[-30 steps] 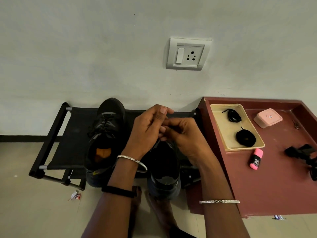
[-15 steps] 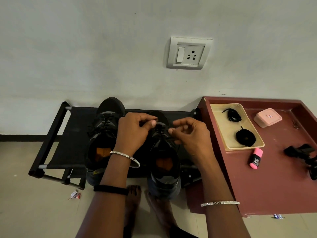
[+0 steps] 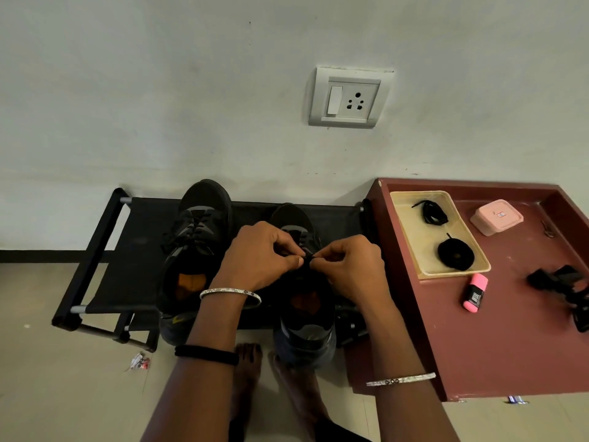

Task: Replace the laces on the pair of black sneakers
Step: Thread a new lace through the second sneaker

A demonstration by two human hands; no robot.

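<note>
Two black sneakers stand toes to the wall on a low black rack [image 3: 105, 250]. The left sneaker [image 3: 196, 247] is laced. Over the tongue of the right sneaker [image 3: 304, 317], my left hand [image 3: 261, 256] and my right hand [image 3: 350, 266] meet, each pinching the black lace [image 3: 306, 257] between thumb and fingertips. Most of that shoe's lacing is hidden under my hands. On the maroon table, a beige tray [image 3: 411, 237] holds a loose black lace [image 3: 430, 212] and a coiled black lace [image 3: 455, 254].
The maroon table [image 3: 497, 339] stands right of the rack, with a pink box [image 3: 497, 216], a pink highlighter [image 3: 475, 292] and a black object [image 3: 564, 282] at its right edge. A wall socket [image 3: 350, 97] is above. My bare feet [image 3: 248, 368] are on the floor below the rack.
My hands came down from a raised, joined position, spread apart over the right sneaker, then closed together again low on its lacing, pinching the lace.
</note>
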